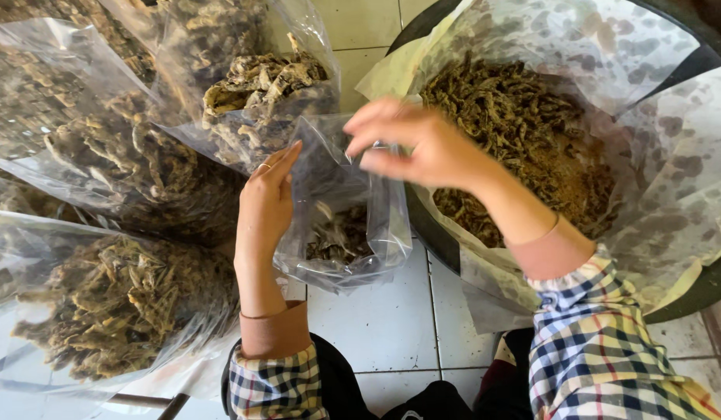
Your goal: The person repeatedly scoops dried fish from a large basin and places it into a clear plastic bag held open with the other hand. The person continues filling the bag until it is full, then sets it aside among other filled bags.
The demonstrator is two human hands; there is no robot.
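At the centre of the frame we see a small clear plastic bag standing open on the white tiled floor, with a little dried brown plant material at its bottom. Our left hand lies flat against the bag's left wall, fingers straight and together, holding that side up. Our right hand hovers over the bag's mouth, blurred, fingers curled loosely inward; whether it pinches anything we cannot tell. The two hands are apart, with the bag's opening between them. At the upper right sits a large dark tub lined with a mottled plastic sheet and heaped with the same dried material. Filled clear bags crowd the left side of the frame, one more open at top centre.
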